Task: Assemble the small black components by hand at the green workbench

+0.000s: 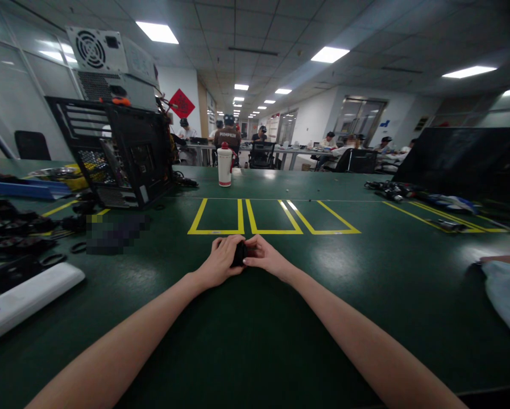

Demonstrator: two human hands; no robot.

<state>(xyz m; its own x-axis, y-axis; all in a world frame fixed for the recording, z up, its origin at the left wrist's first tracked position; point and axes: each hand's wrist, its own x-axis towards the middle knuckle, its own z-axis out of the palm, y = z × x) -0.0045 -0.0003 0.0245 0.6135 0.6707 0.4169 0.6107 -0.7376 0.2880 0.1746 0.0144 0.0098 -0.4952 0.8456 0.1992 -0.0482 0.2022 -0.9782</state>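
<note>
Green table lying beneath two bare hands that are gripping one small black object.

A black computer case is standing at the left, three yellow taped outlines are lying just beyond the hands, and a white bottle is standing upright past those. The left hand is holding the small black object, fingers bent around its left side; the right hand is pinching its right side, fingers parted only by its thickness. It is sitting between both hands, mostly covered; whether it is touching the table, I cannot tell. Uneven pressure could be the main risk, twisting it loose from the fingertips and sending it skidding across the smooth-looking surface.
</note>
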